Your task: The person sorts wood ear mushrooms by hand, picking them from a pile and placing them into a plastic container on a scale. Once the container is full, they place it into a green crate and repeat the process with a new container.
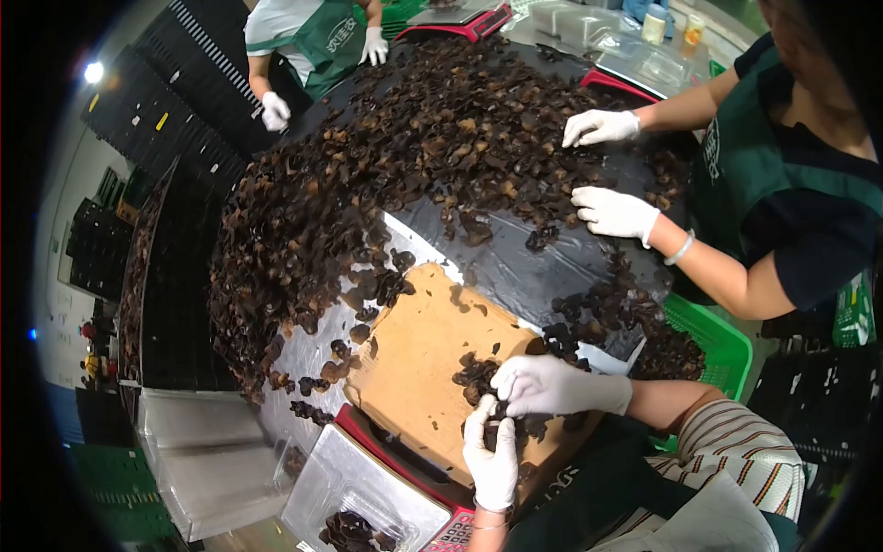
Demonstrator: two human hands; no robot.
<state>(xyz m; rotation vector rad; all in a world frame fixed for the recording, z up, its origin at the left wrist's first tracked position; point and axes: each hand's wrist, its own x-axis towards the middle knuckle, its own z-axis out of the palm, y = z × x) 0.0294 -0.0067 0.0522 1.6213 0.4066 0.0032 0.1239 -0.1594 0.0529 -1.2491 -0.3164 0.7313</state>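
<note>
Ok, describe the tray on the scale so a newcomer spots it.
A heap of dark fungus covers the table; a brown cardboard sheet lies at its near edge. Beside that, on the red-edged scale, sits the clear tray, holding fungus pieces unlike the empty stacks alongside.

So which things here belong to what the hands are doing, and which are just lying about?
In hand: left hand, right hand, the small fungus heap they touch, the cardboard sheet under it, and probably the scale tray nearby.
Lying about: big fungus pile, green crate, stacked clear trays, and a co-worker's gloved hand busy elsewhere.
</note>
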